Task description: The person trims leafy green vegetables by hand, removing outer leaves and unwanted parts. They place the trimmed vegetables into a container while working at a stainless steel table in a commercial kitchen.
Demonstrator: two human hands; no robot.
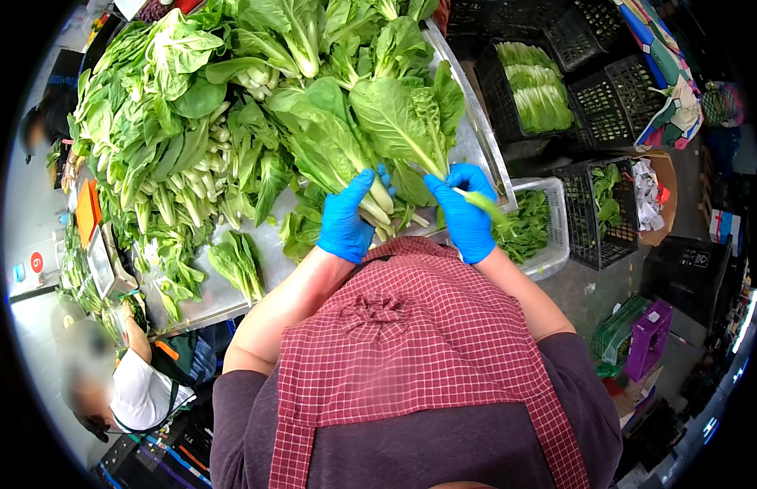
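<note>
My left hand (349, 221), in a blue glove, grips a bunch of leafy greens (329, 140) by its pale stalks, leaves pointing away from me. In my right hand (465, 211), also gloved in blue, is the stem of a large green leaf (403, 113), and a thin pale-green stalk (485, 206) sticks out to the right of the fingers, blurred. Both hands are over the near edge of a metal table (219, 305). A big heap of leafy greens (189, 140) covers the table's far and left parts. One small bunch (237, 263) lies apart on the metal.
At my right stand a pale plastic crate (558, 229) of loose leaves, a black crate (598, 247) and a cardboard box (669, 202) with crumpled paper. Beyond, another black crate holds rows of greens (534, 88). A person (146, 388) is at the left, near a scale (109, 263).
</note>
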